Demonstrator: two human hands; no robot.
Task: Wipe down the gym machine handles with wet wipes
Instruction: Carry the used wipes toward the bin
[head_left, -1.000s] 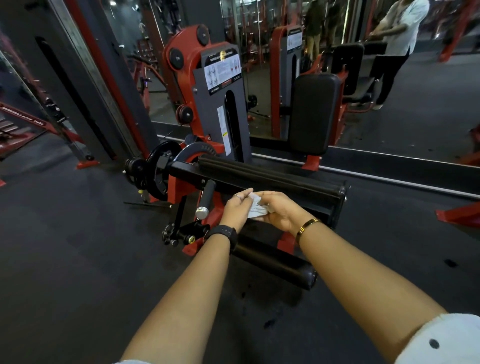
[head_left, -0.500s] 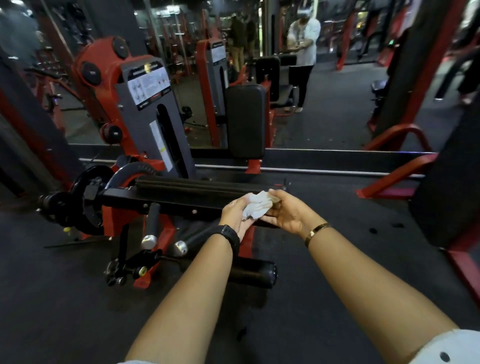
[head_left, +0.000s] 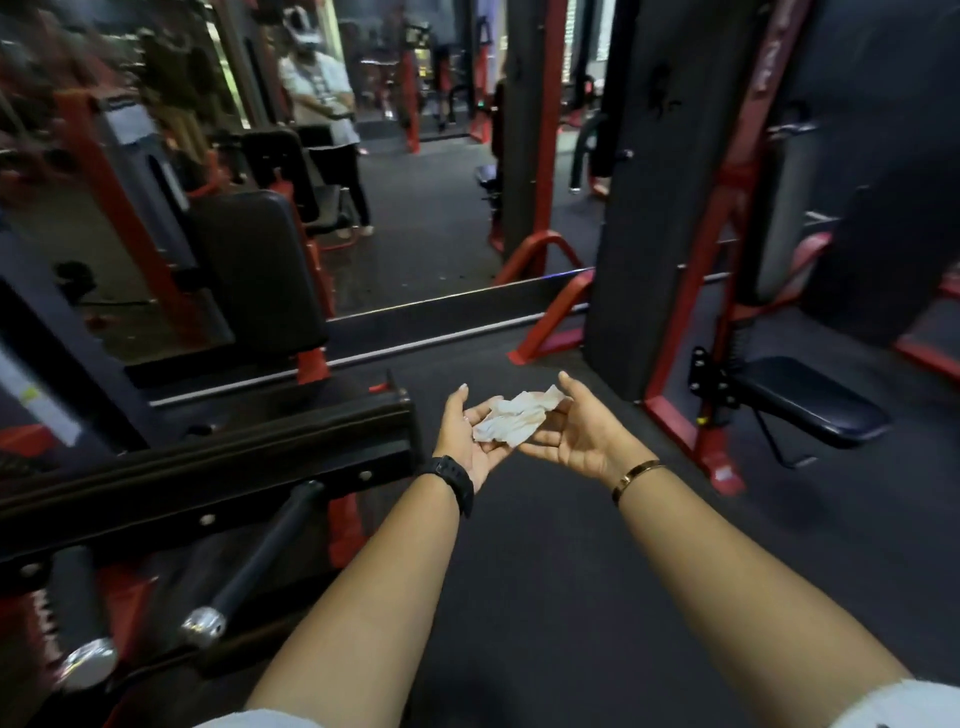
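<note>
Loosely, wipe (head_left: 517, 423) across both hands (head_left: 470, 444) (head_left: 579, 436)

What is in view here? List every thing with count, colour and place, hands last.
wet wipe: one, white, crumpled, lying across the fingers of both hands
handles: two, black with chrome end caps, lower left
machine crossbar: one, black, left, above the handles
back pad: one, black, left middle
seat pad: one, dark, right middle
floor: one, dark, under everything
bystander: one, white top, far back left
watch: one, black, left wrist
bracelet: one, gold, right wrist
left hand: palm up, fingers relaxed under the wipe
right hand: palm up, fingers relaxed under the wipe
</note>
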